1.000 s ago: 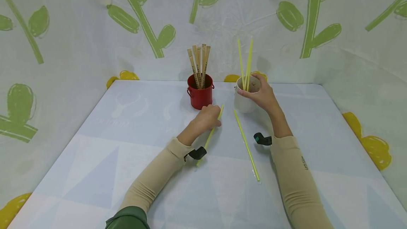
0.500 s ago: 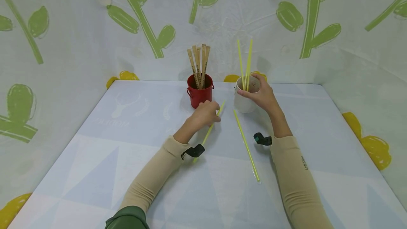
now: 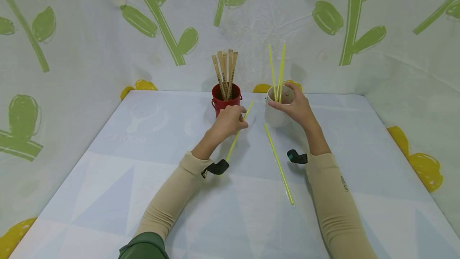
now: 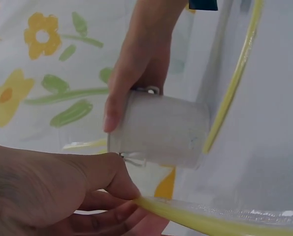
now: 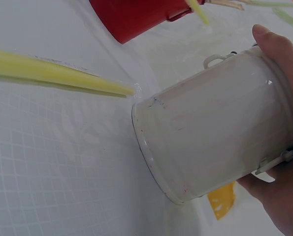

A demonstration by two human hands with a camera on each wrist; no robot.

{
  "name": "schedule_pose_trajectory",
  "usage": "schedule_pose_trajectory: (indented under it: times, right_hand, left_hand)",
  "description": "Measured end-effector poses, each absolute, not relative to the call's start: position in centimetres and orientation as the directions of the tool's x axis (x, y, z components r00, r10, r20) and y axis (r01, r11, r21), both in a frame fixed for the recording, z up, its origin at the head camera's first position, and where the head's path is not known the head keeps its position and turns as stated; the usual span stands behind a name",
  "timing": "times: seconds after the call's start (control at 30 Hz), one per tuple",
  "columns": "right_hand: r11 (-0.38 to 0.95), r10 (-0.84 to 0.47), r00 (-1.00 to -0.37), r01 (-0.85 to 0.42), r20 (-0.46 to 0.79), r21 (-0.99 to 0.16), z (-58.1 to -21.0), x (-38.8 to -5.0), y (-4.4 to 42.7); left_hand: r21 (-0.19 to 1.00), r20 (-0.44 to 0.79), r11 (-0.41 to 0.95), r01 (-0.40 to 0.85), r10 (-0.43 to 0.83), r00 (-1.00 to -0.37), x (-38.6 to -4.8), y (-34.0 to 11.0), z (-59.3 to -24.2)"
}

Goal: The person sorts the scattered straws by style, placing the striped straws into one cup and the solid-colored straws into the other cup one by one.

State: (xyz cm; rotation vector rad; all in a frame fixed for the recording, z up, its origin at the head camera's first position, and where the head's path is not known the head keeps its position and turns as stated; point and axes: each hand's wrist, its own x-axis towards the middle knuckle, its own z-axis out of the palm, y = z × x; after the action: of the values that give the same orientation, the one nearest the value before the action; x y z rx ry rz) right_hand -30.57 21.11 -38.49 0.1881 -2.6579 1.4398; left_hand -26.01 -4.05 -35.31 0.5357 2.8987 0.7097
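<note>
A yellow straw (image 3: 233, 146) in a clear wrapper is pinched between the thumb and fingers of my left hand (image 3: 228, 122). It slants up and away, and its lower part passes behind the wrist camera. In the left wrist view the pinched straw (image 4: 205, 222) runs off to the right. My right hand (image 3: 296, 107) grips the white bucket (image 3: 276, 116) around its rim, thumb in front. Several yellow straws (image 3: 281, 67) stand upright in that bucket. One more wrapped straw (image 3: 278, 165) lies on the table in front of it.
Left of the white bucket stands a red bucket (image 3: 218, 101) holding several tan sticks (image 3: 224, 73) with dark print; my left hand partly covers its front. The pale blue and white tabletop (image 3: 108, 195) meets a wall sheet with green plants (image 3: 158, 15) at the back.
My left hand has moved away from me with the straw, up in front of the red bucket. The right hand and white bucket have stayed in place.
</note>
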Motion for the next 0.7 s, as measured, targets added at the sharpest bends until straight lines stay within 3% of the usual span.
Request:
schedule_pose_trajectory:
  times: [0.7]
  right_hand:
    - [0.546, -0.051, -0.988, -0.149, 0.146, -0.825, -38.46, -30.55, 21.03]
  left_hand:
    - [0.529, 0.279, 0.741, 0.413, 0.308, -0.910, -25.79, -4.52, -34.55]
